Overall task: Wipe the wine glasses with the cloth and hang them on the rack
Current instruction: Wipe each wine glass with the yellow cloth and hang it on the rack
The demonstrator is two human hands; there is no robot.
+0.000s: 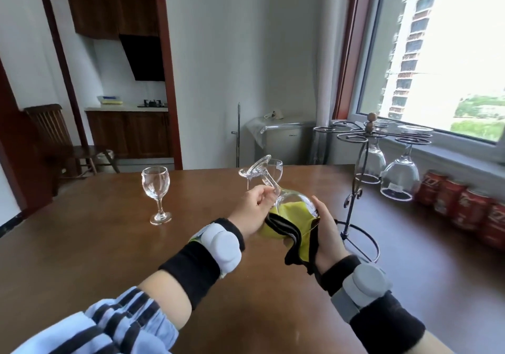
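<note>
Meanwhile, left of the rack (366,156), the left hand (252,207) pinches a tilted glass (276,189) by its stem, steadying it, while the right hand (326,230) grips the cloth (293,211) stuffed into its bowl to wipe.

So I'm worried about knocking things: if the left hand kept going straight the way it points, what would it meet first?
Probably the rack: the left hand, gripping the held glass, points up-right toward its post. Depth is unclear.
</note>
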